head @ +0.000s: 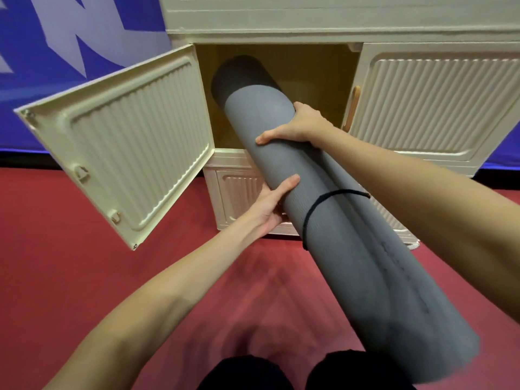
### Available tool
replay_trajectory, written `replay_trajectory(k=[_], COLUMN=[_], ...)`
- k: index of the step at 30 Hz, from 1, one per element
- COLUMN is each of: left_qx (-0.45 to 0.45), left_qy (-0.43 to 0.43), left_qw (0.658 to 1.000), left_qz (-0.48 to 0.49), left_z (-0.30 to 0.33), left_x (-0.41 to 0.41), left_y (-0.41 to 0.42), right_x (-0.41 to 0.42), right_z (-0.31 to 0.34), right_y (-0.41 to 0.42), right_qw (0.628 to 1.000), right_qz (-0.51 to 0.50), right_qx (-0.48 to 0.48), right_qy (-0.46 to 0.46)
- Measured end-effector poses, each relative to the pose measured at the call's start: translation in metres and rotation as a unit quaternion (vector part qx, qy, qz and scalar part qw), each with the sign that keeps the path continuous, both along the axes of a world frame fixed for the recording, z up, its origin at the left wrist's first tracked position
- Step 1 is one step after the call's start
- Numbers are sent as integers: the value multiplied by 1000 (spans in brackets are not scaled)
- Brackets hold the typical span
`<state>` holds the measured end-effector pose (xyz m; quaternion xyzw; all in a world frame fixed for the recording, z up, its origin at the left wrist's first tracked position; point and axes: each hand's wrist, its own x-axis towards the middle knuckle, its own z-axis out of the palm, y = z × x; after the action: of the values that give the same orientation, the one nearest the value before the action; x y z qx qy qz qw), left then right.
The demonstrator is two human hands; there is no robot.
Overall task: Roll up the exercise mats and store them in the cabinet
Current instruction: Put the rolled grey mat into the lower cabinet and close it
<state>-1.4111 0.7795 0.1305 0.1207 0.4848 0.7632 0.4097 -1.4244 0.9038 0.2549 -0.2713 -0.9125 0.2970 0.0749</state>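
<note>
From the head camera, you have the long grey rolled foam mat (323, 209) angled up from your lap, its far end already past the front edge of the open compartment in the cream ribbed plastic cabinet (309, 21), over toward the compartment's left side. That far end looks darker in the cabinet's shade; I cannot tell whether it is one roll or a second roll already lying inside.

Your left hand (271, 205) cups the roll from below, thumb straight along its side, the other fingers hidden beneath. Your right hand (295, 126) lies over the top nearer the cabinet, thumb spread across the foam and fingers wrapped round the far side.

The thin black elastic band (318, 209) sits only round the middle, and looks slack on the right. If you push hard, the near end can loosen and unroll, since nothing binds it there.

The roll is long; judged from here, it may meet the back wall before it is fully in, and then buckle or spring out.

The cream ribbed left door (121, 144) stands wide, clear of the roll. The shut right door with the wooden handle (353, 108) is just beside your right wrist; swing the roll rightward and you may knock it.
</note>
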Motion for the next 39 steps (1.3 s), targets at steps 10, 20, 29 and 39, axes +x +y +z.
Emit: replay_trajectory(k=[10,20,29,39], left_qx=[-61,-95,-138,-131], left_qy=[48,17,76,586], left_qw=[990,993,986,799], left_qz=[119,74,47,31], left_z=[26,60,86,57], left_x=[-28,-39,-32,8], left_y=[10,10,6,-47], right_x=[26,94,105,101], right_z=[-11,-6,16,22], right_y=[26,22,26,31], right_qw=[993,976,960,939], right_qz=[79,137,114,114], right_qx=[-48,-168,-256,-320], right_qy=[69,-17,-23,46])
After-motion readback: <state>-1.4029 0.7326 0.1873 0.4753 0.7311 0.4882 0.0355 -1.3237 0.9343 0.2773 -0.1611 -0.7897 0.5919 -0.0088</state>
